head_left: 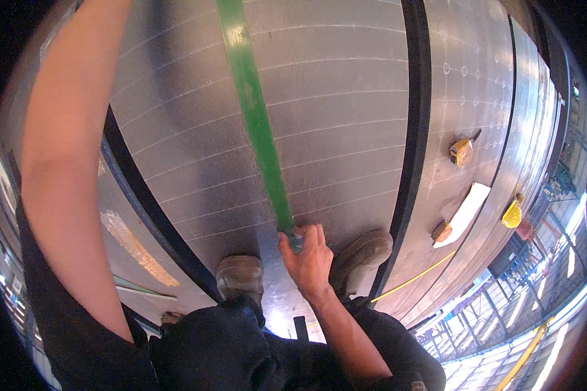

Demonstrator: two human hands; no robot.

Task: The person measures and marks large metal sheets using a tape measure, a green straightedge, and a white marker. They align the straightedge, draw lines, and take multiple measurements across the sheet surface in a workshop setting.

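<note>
Right hand point(306, 257): at 6 o'clock, forearm point(352, 339) angled from 5 o'clock, grip closed on the near end of the green strip point(257, 111), which runs toward 11–12 o'clock. Left arm point(65, 143): extended toward 10 o'clock; grip cannot be determined.

Strip point(254, 104) lies along the middle plate point(346, 137)

It runs from the far edge of view to the right hand point(308, 259), with the left shoe point(240, 277) and right shoe point(365, 253) on either side. Right of the plate, past a band point(415, 124), a panel point(434, 202) bears a case point(461, 154); nearer lies a sheet point(468, 212), a block point(442, 231) at its near end. Another case point(512, 214) lies farther right.
</note>
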